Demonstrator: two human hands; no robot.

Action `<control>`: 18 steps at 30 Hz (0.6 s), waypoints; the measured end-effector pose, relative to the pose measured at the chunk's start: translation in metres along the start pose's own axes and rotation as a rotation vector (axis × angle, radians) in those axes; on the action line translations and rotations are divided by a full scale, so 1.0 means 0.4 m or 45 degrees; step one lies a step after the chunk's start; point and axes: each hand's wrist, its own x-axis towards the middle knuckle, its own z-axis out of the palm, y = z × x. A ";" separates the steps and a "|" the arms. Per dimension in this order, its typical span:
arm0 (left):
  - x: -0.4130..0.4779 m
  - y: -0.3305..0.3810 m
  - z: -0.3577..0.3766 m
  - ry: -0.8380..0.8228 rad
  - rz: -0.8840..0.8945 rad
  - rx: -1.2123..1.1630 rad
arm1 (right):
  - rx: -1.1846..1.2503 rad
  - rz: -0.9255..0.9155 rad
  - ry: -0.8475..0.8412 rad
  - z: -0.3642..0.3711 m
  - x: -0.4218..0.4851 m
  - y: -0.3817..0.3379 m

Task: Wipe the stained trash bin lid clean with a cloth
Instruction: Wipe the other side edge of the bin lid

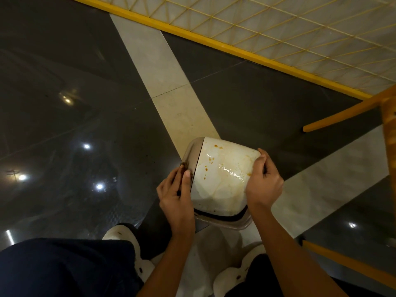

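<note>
**Low over the floor (pixel 85 82), a dirty trash bin lid (pixel 222 181)**

The left hand (pixel 177 198) and right hand (pixel 263 185) hold its two sides, fingers (pixel 260 159) curled tight on the edges. Brown stains (pixel 216 146) dot the white top. No cloth is plain to see, so I think wiping has not begun. Next, get one.

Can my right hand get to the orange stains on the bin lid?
Probably yes: the right hand grips the lid at its right edge, and the stains lie uncovered just beside it.
</note>
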 end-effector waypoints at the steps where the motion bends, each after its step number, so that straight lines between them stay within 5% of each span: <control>1: 0.005 0.004 0.001 -0.007 0.017 -0.006 | 0.002 -0.003 0.003 0.001 -0.001 0.000; 13: -0.017 -0.038 -0.015 0.076 -0.064 0.045 | 0.010 0.022 -0.022 -0.001 -0.002 -0.002; 18: 0.068 0.043 0.006 -0.084 0.059 -0.005 | 0.004 0.007 -0.021 -0.002 -0.002 -0.001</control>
